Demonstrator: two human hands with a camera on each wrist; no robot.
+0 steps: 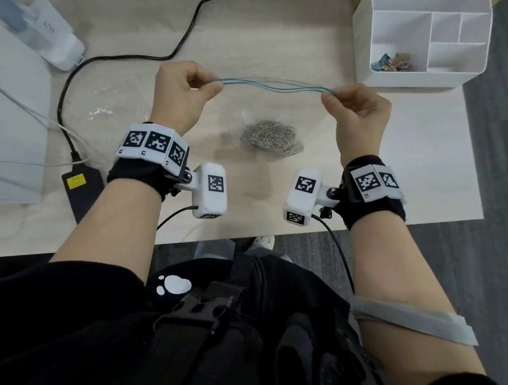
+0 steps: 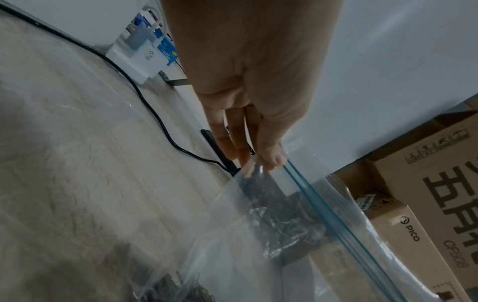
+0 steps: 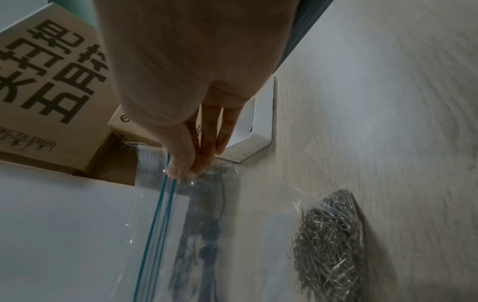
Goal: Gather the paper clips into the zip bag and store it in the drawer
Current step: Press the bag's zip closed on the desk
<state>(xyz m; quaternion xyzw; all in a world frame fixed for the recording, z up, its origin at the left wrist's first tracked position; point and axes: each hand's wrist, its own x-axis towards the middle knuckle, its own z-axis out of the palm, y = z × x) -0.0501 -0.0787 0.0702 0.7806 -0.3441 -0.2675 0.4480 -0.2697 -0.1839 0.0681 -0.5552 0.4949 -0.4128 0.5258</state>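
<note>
The pale wood-grain desk (image 1: 291, 36) ran out just below the person's wrists, its near edge giving way to dark carpet (image 1: 493, 182) that also bordered it on the right. Between the two arms the desktop lay open. To the left, a thick black cable (image 1: 179, 44) curved from the far side toward a black power brick with a yellow label (image 1: 77, 181), and a white power strip (image 1: 54, 39) sat beyond it near the corner of a grey-white device (image 1: 8, 109). At the far right stood a white plastic compartment organiser (image 1: 419, 41), close to the desk's right edge, with a small heap of coloured clips (image 1: 391, 61) in its nearest left compartment.

The clear plastic zip bag with the blue seal strip (image 1: 274, 85) hung over the middle of the desk, its mouth stretched between both hands. The left hand (image 1: 178, 90) pinched the left end of the seal between thumb and curled fingers (image 2: 271, 159), and the right hand (image 1: 358, 112) pinched the right end the same way, fingers (image 3: 181, 163) bunched on the strip. The blue lines of the seal bowed apart slightly in the middle. Both wrists were raised, forearms angled inward.

The silver metal paper clips (image 1: 271, 137) sat heaped inside the bag, at its bottom, resting against the desktop, nearer the right hand.
</note>
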